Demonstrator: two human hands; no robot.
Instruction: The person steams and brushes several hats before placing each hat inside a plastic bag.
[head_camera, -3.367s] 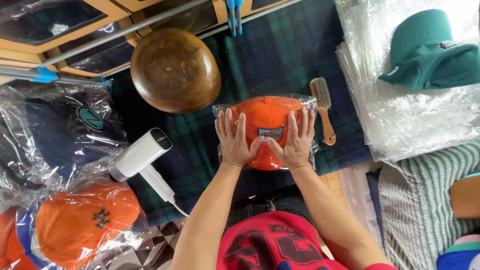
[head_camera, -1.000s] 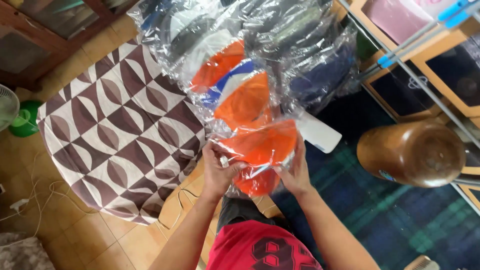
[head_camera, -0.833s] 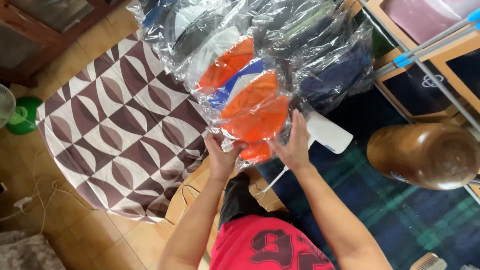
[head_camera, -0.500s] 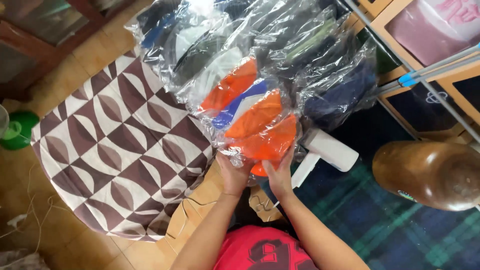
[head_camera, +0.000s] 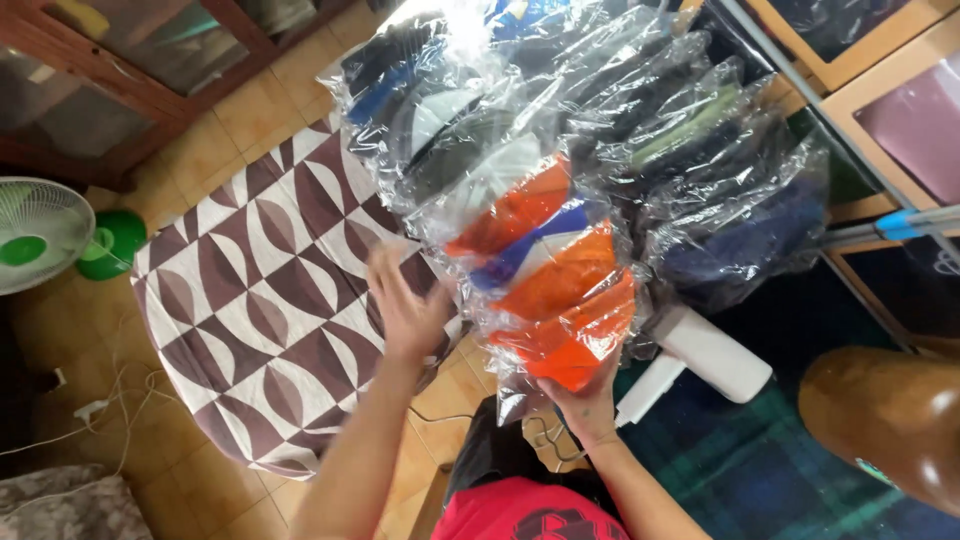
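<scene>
An orange cap in a clear plastic bag (head_camera: 570, 335) lies at the near end of a row of bagged caps (head_camera: 560, 150), overlapping another orange one. My right hand (head_camera: 588, 400) presses against its lower edge from below, fingers under the bag. My left hand (head_camera: 405, 305) is blurred, lifted off to the left of the row with fingers spread and nothing in it, above a brown-and-white patterned cloth (head_camera: 250, 300).
A white handheld steamer (head_camera: 700, 360) lies right of the orange cap on a dark plaid cloth (head_camera: 750, 470). A brown wooden dome (head_camera: 890, 420) sits at the right edge. A green-and-white fan (head_camera: 40, 230) stands on the tiled floor at left. Wooden frames run along the upper right.
My hands carried the bagged orange cap from the plaid cloth to the row of bagged caps and set it at the near end. My left hand has just come off it and swung left.
</scene>
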